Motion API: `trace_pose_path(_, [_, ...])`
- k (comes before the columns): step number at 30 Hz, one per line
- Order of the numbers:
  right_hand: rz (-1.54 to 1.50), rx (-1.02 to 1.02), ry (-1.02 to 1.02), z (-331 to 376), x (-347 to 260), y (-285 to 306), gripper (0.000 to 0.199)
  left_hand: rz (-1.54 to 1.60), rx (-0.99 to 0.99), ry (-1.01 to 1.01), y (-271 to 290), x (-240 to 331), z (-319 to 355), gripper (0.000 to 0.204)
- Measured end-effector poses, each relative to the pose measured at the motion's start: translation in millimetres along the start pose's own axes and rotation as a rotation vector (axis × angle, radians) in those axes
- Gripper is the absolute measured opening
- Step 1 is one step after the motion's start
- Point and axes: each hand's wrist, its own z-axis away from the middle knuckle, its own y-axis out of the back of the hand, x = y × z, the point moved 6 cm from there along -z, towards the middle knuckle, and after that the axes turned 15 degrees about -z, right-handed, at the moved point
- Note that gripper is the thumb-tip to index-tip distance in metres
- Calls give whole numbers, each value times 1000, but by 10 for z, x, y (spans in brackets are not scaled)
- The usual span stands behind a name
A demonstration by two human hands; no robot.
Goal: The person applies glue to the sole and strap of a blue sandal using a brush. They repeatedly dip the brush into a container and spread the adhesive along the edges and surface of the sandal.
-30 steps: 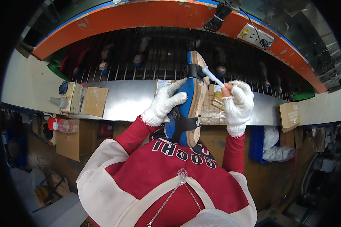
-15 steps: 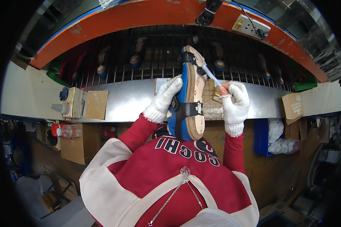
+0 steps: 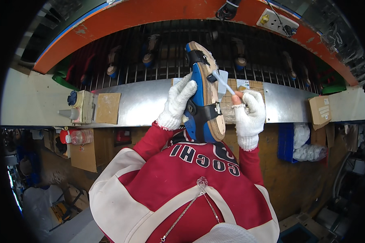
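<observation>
Gloved in white knit, my left hand (image 3: pixel 177 104) grips a sandal (image 3: pixel 210 91) on a blue shoe last from its left side. The sandal stands on end, its pale sole side facing right, with black straps folded over the cork edge. My right hand (image 3: pixel 249 117), in a white glove with bare fingertips, pinches a slim white-handled brush (image 3: pixel 226 84). The brush's tip meets a small dark strap end on the sandal's right side; whether the dark part belongs to brush or strap is hard to tell. Partly behind the brush is a whitish, translucent flat piece (image 3: pixel 222 87).
Beyond the metal bench top (image 3: pixel 146 101) runs a rack of dark rollers (image 3: pixel 174 60) carrying several lasted shoes. An orange beam (image 3: pixel 150 15) with a socket strip (image 3: pixel 277 22) spans the back. A cardboard piece (image 3: pixel 108 108) lies left; a cardboard box (image 3: pixel 319 110) stands right.
The sandal has tilted, its upper end leaning left. The brush has moved down along the sandal's right side with my right hand. The whole view has shifted slightly.
</observation>
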Motion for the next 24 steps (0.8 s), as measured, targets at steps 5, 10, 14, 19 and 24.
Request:
trace_pose_path(5, [120, 1, 133, -130, -34, -2, 19, -8, -8, 4, 43, 47, 2, 64])
trace_pose_path(10, [-28, -103, -18, -25, 100, -25, 19, 2, 24, 7, 130, 72, -37, 71])
trace_pose_path(14, [-11, -158, -42, 61, 142, 4, 19, -21, 45, -18, 199, 78, -86, 72])
trace_pose_path(19, [24, -204, 7, 75, 131, 58, 21, -125, 54, -52, 273, 97, -182, 61])
trace_pose_path(24, [18, -234, -17, 102, 146, 80, 22, -129, 50, -38, 282, 108, -226, 70])
